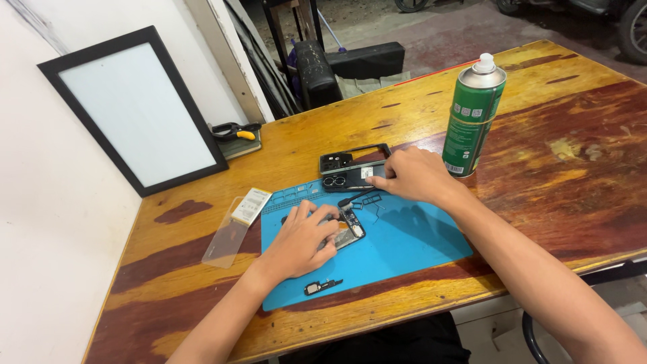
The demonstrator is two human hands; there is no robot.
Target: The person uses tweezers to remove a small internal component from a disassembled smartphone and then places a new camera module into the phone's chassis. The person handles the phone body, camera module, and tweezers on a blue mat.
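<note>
On a blue repair mat (411, 239) lies an opened phone body (352, 229) with its insides showing. My left hand (300, 239) presses flat on it and covers most of it. My right hand (414, 175) rests at the mat's far edge, its fingers closed on a dark rear cover piece with camera rings (347, 180). A black phone frame (350, 158) lies just behind that piece. A thin black tool (357, 197) lies on the mat between my two hands. A small black part (322, 286) sits near the mat's front edge.
A green spray can (473, 118) stands upright right of my right hand. A clear screen-protector sleeve (236, 222) lies left of the mat. A black-framed white panel (138, 108) leans on the wall; pliers with yellow handles (236, 131) lie beside it. The wooden table (566, 175) ends close in front.
</note>
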